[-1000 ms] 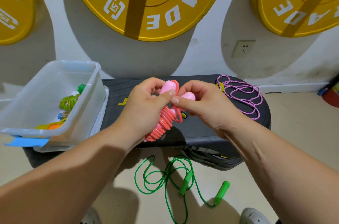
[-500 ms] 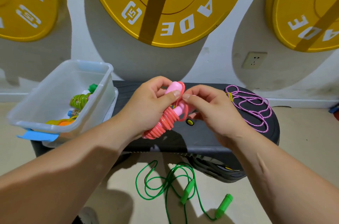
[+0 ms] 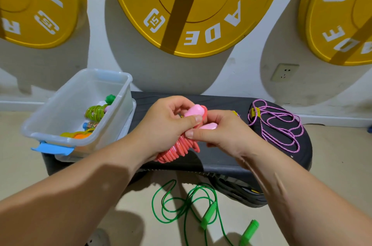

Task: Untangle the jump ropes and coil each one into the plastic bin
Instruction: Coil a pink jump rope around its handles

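Note:
A coiled pink jump rope (image 3: 177, 150) with pale pink handles is held above the black bench (image 3: 221, 157). My left hand (image 3: 167, 125) grips the coil and one handle. Against it, my right hand (image 3: 223, 135) pinches the other pink handle. A clear plastic bin (image 3: 66, 104) with a blue latch stands at the bench's left end and holds coiled yellow-green and orange ropes (image 3: 94, 112). On the bench's right end lies a loose purple rope (image 3: 281, 127). A green rope (image 3: 189, 207) with green handles is spread on the floor below.
Large yellow weight plates (image 3: 193, 8) hang on the white wall behind. A wall socket (image 3: 284, 72) sits to the right. The bin's lid lies under the bin. Beige floor surrounds the bench, and a shoe tip shows at the bottom edge.
The camera has tilted up, so everything sits lower in view. Both hands stay on the pink rope; the right hand's fingers have shifted onto the lower pink handle.

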